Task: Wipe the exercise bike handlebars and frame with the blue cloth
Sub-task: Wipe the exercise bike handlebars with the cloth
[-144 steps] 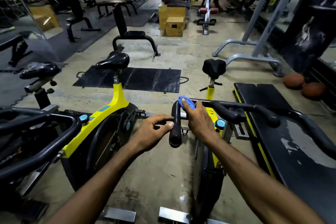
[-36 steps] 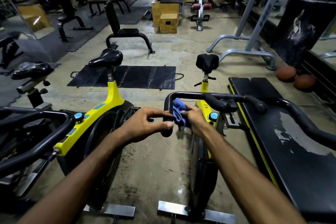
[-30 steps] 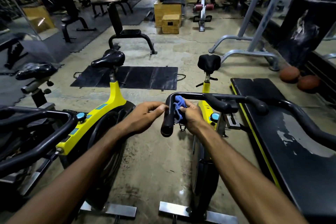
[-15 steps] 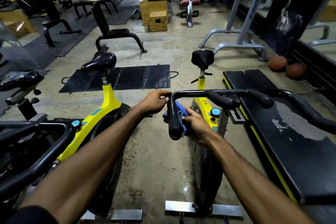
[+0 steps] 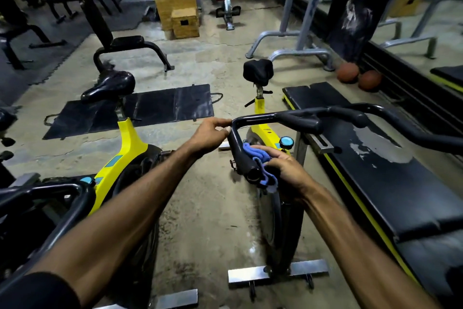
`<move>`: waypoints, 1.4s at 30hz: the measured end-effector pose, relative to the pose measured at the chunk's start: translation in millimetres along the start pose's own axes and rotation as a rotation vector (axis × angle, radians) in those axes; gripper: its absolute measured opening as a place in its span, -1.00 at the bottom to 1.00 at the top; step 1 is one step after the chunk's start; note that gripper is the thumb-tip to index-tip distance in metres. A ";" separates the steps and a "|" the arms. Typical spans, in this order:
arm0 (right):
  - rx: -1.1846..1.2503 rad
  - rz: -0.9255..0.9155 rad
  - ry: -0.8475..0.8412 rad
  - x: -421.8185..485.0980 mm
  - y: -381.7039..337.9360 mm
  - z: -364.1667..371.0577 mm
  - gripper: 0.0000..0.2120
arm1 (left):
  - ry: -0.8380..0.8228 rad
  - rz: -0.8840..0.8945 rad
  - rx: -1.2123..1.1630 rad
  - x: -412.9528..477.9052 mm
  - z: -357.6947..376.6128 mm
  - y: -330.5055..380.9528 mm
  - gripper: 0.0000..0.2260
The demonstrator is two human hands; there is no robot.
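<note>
A yellow exercise bike [image 5: 263, 130] with black handlebars [image 5: 278, 118] stands in front of me, its black seat [image 5: 258, 70] farther back. My right hand [image 5: 283, 168] presses the bunched blue cloth [image 5: 260, 165] against the right side of the near handlebar end [image 5: 244, 160]. My left hand [image 5: 210, 134] pinches the bend of the same bar from the left. The bike's lower frame and flywheel sit in shadow beneath my right forearm.
A second yellow bike [image 5: 125, 148] stands to the left, with another handlebar [image 5: 50, 198] at the lower left. A black bench [image 5: 375, 163] runs along the right. A black floor mat [image 5: 135, 110], two balls [image 5: 358, 76] and wooden boxes [image 5: 180, 13] lie beyond.
My right hand has slid the cloth down the handlebar towards its near end. My left hand has moved up to the bend of the bar and closed on it.
</note>
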State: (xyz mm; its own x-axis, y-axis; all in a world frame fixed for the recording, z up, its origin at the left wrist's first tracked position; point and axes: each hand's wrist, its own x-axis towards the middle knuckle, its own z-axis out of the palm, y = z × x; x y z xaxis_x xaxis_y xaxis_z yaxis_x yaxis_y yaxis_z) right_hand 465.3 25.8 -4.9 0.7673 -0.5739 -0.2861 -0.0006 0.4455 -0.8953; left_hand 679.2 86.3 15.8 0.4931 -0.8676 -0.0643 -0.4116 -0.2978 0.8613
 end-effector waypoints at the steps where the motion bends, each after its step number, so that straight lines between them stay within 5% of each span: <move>1: -0.001 0.011 -0.010 -7.5 -2.1 -5.6 -0.49 | 0.000 0.004 -0.015 -0.6 0.9 0.2 -0.73; 8: 0.227 0.078 -0.008 -18.8 0.7 19.0 -0.61 | -0.035 0.020 -0.086 -7.8 8.3 -3.1 -0.75; 15: 0.110 0.070 -0.171 -54.6 -13.0 0.6 -0.55 | 0.072 -0.034 -0.113 -22.1 21.5 1.7 -0.67; 22: 0.322 0.236 -0.018 -45.8 -18.2 19.6 -0.75 | 0.125 -0.058 -0.090 -34.8 22.3 13.7 -0.73; 29: 0.459 0.291 -0.133 -69.0 -12.8 4.8 -0.67 | 0.137 -0.085 -0.088 -42.7 24.4 21.0 -0.69; 36: -0.048 0.052 0.180 -34.9 -24.7 -3.9 -0.60 | 0.130 -0.045 -0.137 -48.9 25.7 16.3 -0.69; 42: -0.264 -0.033 0.087 -24.7 -18.5 34.3 -0.47 | 0.000 0.055 -0.089 -42.3 13.5 4.0 -0.72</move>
State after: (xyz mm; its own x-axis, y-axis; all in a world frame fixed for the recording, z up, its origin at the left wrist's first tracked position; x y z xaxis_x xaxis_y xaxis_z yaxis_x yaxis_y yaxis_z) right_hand 468.3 55.2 30.5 0.7115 -0.6475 -0.2730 -0.1519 0.2377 -0.9594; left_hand 646.3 116.4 15.1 0.4721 -0.8814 -0.0158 -0.3686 -0.2136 0.9047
